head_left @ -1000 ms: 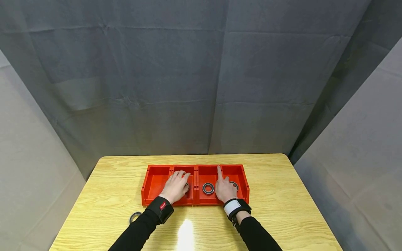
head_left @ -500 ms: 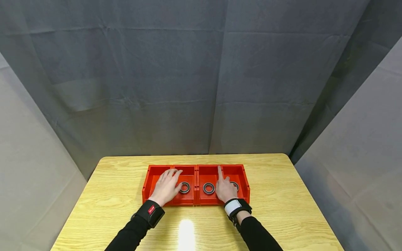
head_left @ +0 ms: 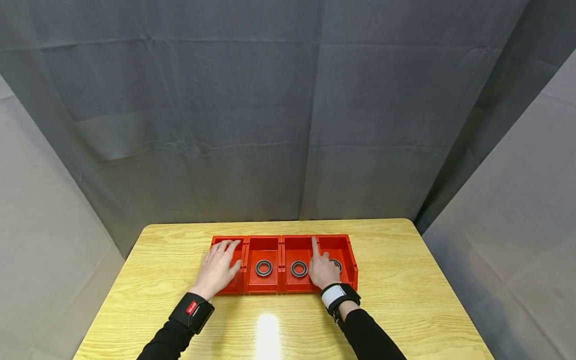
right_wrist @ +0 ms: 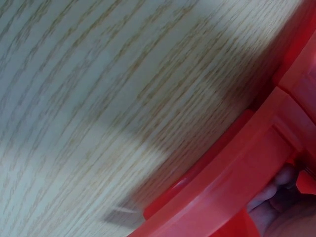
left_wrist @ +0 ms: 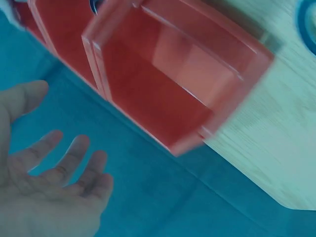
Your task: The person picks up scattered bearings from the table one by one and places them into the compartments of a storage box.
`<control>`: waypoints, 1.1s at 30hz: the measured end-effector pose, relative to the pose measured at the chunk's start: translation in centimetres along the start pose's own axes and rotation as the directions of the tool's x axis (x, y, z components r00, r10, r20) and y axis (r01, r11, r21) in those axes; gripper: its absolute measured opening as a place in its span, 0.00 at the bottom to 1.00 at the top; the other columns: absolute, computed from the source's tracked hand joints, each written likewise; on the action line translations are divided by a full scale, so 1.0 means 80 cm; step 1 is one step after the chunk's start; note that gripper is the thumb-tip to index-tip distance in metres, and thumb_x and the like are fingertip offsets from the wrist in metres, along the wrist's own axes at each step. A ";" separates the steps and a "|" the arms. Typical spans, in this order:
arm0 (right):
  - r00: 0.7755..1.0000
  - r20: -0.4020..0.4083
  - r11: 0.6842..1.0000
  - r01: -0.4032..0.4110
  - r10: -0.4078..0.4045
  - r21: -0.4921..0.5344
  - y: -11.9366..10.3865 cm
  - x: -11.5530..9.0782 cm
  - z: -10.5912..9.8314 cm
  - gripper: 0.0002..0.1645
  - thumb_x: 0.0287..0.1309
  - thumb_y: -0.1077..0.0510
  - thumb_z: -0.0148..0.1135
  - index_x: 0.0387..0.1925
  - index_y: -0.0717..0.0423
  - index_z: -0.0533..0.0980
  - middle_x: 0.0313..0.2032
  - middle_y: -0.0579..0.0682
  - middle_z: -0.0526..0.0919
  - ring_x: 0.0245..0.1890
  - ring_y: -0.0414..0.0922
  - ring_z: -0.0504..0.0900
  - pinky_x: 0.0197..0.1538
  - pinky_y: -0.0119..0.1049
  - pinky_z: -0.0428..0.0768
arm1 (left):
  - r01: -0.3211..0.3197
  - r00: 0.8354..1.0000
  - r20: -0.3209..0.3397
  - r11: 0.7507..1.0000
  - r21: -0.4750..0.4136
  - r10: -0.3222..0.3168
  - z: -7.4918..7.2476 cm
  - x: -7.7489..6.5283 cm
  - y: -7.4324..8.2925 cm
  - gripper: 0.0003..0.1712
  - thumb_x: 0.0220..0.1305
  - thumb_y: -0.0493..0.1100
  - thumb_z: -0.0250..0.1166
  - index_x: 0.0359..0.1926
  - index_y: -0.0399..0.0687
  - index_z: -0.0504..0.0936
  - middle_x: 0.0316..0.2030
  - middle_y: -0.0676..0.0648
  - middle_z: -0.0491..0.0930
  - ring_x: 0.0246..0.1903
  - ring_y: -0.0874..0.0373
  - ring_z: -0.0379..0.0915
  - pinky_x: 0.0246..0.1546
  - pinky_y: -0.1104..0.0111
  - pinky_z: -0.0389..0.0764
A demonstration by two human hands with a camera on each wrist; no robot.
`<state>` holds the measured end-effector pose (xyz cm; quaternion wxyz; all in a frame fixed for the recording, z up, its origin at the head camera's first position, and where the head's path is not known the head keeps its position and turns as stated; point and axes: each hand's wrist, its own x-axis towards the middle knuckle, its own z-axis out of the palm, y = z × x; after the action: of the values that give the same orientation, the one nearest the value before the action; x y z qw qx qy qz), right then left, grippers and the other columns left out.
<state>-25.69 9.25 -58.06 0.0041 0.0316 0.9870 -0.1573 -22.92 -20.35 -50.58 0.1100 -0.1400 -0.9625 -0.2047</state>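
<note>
A row of red bins (head_left: 264,286) with four-sided compartments stands on the table. One bearing (head_left: 263,268) lies in the second compartment from the left, another bearing (head_left: 299,269) in the third. A further bearing (head_left: 335,265) in the rightmost one is partly covered by my right hand (head_left: 325,272). That hand holds the divider there, index finger straight along it, other fingers curled inside. My left hand (head_left: 216,270) hovers over the leftmost compartment, fingers loosely spread, holding nothing. In the left wrist view, this compartment (left_wrist: 158,84) shows a bare floor.
A bearing (left_wrist: 304,24) lies on the table in front of the bins, at the left wrist view's edge; the left forearm hides it in the head view. The wooden table (head_left: 387,280) has grey cloth (head_left: 225,125) behind it and pale screens on both sides.
My left hand has moved left from the second compartment to the leftmost, uncovering the bearing in the second. The bearing on the table became hidden behind the left arm. My right hand stays put.
</note>
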 end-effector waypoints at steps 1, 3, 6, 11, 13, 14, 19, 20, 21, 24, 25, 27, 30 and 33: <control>1.000 0.001 1.000 0.000 0.000 0.001 0.000 0.000 0.000 0.43 0.70 0.53 0.56 0.80 0.43 0.49 0.36 0.64 0.77 0.12 0.49 0.68 0.19 0.42 0.70 | 0.016 1.000 -0.003 1.000 -0.002 -0.016 -0.005 -0.002 -0.006 0.32 0.60 0.41 0.71 0.65 0.39 0.75 0.57 0.34 0.77 0.59 0.35 0.71 0.61 0.41 0.74; 1.000 0.000 1.000 -0.001 0.001 0.004 -0.001 0.000 0.000 0.43 0.71 0.53 0.55 0.80 0.43 0.49 0.36 0.64 0.77 0.12 0.49 0.68 0.19 0.42 0.70 | 0.051 0.999 -0.008 0.999 -0.008 -0.051 -0.015 -0.007 -0.017 0.32 0.61 0.41 0.70 0.65 0.38 0.74 0.58 0.33 0.76 0.59 0.34 0.71 0.59 0.40 0.74; 1.000 0.000 1.000 -0.005 0.005 0.006 -0.001 0.000 0.000 0.42 0.71 0.53 0.55 0.80 0.43 0.49 0.35 0.64 0.77 0.12 0.49 0.67 0.19 0.43 0.70 | 0.107 0.994 0.001 0.994 -0.009 -0.107 -0.029 -0.015 -0.034 0.32 0.62 0.42 0.68 0.66 0.38 0.73 0.58 0.32 0.76 0.59 0.32 0.70 0.58 0.39 0.73; 1.000 -0.002 1.000 -0.004 0.004 0.001 0.000 0.001 0.001 0.42 0.71 0.53 0.55 0.80 0.43 0.49 0.34 0.63 0.76 0.12 0.49 0.67 0.19 0.42 0.68 | 0.196 0.979 0.051 0.981 -0.002 -0.196 -0.042 -0.032 -0.057 0.32 0.63 0.43 0.67 0.66 0.35 0.71 0.59 0.29 0.74 0.59 0.29 0.69 0.57 0.36 0.72; 1.000 -0.004 1.000 -0.002 0.002 -0.004 0.000 0.001 0.001 0.42 0.71 0.53 0.55 0.80 0.43 0.49 0.33 0.63 0.76 0.12 0.49 0.67 0.18 0.41 0.67 | 0.231 0.970 0.081 0.973 -0.002 -0.230 -0.044 -0.039 -0.064 0.33 0.64 0.44 0.66 0.67 0.34 0.70 0.60 0.28 0.72 0.59 0.28 0.68 0.57 0.35 0.71; 1.000 -0.006 1.000 0.000 0.000 -0.005 0.000 0.001 0.002 0.42 0.71 0.53 0.55 0.80 0.43 0.49 0.32 0.62 0.75 0.12 0.49 0.67 0.18 0.41 0.67 | 0.245 0.965 0.091 0.969 0.000 -0.244 -0.044 -0.042 -0.068 0.33 0.64 0.44 0.66 0.66 0.34 0.70 0.61 0.27 0.72 0.59 0.27 0.68 0.56 0.35 0.71; 1.000 -0.008 1.000 0.005 -0.005 -0.008 0.000 0.001 0.004 0.43 0.71 0.53 0.55 0.80 0.43 0.49 0.32 0.62 0.75 0.12 0.49 0.67 0.18 0.41 0.67 | 0.308 0.942 0.135 0.951 0.021 -0.308 -0.039 -0.059 -0.081 0.33 0.65 0.45 0.65 0.65 0.31 0.70 0.60 0.25 0.71 0.57 0.27 0.69 0.53 0.36 0.74; 1.000 -0.007 1.000 0.005 -0.005 -0.006 0.000 0.000 0.004 0.43 0.71 0.53 0.55 0.80 0.43 0.49 0.32 0.62 0.76 0.12 0.49 0.67 0.18 0.41 0.67 | 0.317 0.938 0.141 0.948 0.025 -0.317 -0.038 -0.063 -0.083 0.33 0.65 0.45 0.66 0.65 0.30 0.70 0.59 0.24 0.71 0.56 0.26 0.70 0.52 0.36 0.74; 1.000 -0.006 1.000 0.006 -0.006 -0.004 -0.001 0.000 0.004 0.43 0.71 0.53 0.56 0.80 0.43 0.49 0.33 0.62 0.76 0.12 0.49 0.67 0.18 0.41 0.68 | 0.325 0.934 0.150 0.945 0.028 -0.325 -0.036 -0.067 -0.085 0.33 0.65 0.44 0.66 0.65 0.30 0.70 0.59 0.24 0.71 0.55 0.26 0.70 0.51 0.36 0.74; 1.000 -0.008 1.000 0.004 -0.004 -0.006 -0.002 0.000 0.004 0.43 0.70 0.53 0.56 0.80 0.43 0.49 0.33 0.63 0.76 0.12 0.49 0.67 0.19 0.42 0.68 | 0.350 0.919 0.183 0.936 0.034 -0.351 -0.029 -0.076 -0.092 0.32 0.65 0.45 0.66 0.64 0.31 0.71 0.58 0.24 0.72 0.54 0.26 0.70 0.48 0.36 0.75; 1.000 -0.009 1.000 0.003 -0.003 -0.006 -0.002 0.000 0.004 0.43 0.70 0.53 0.56 0.80 0.43 0.49 0.33 0.62 0.76 0.12 0.49 0.67 0.19 0.42 0.69 | 0.355 0.914 0.194 0.934 0.036 -0.355 -0.026 -0.079 -0.093 0.32 0.65 0.45 0.66 0.64 0.31 0.71 0.58 0.25 0.72 0.53 0.27 0.71 0.47 0.37 0.76; 1.000 -0.012 1.000 0.002 -0.002 -0.008 -0.002 0.001 0.002 0.43 0.70 0.53 0.56 0.80 0.43 0.49 0.32 0.62 0.75 0.12 0.49 0.67 0.19 0.42 0.68 | 0.368 0.905 0.216 0.929 0.039 -0.367 -0.021 -0.083 -0.094 0.32 0.65 0.46 0.66 0.64 0.32 0.71 0.56 0.26 0.73 0.51 0.29 0.72 0.45 0.39 0.78; 1.000 -0.012 1.000 0.001 -0.001 -0.006 -0.002 0.001 0.002 0.43 0.71 0.53 0.56 0.80 0.43 0.49 0.31 0.61 0.75 0.12 0.49 0.67 0.18 0.41 0.67 | 0.375 0.896 0.243 0.926 0.033 -0.371 -0.013 -0.089 -0.093 0.30 0.64 0.46 0.68 0.61 0.33 0.73 0.52 0.29 0.76 0.47 0.33 0.75 0.40 0.45 0.80; 1.000 -0.012 1.000 0.002 -0.002 -0.003 -0.002 0.001 0.002 0.42 0.71 0.53 0.55 0.80 0.43 0.49 0.31 0.61 0.75 0.12 0.49 0.67 0.18 0.41 0.67 | 0.374 0.892 0.263 0.927 0.023 -0.367 -0.005 -0.095 -0.091 0.27 0.63 0.45 0.69 0.58 0.35 0.74 0.49 0.32 0.77 0.44 0.37 0.76 0.38 0.49 0.80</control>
<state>-25.78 9.02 -58.17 -0.0018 0.0316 0.9873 -0.1556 -18.02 -28.63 -54.93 -0.0614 0.0186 -0.9745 -0.2150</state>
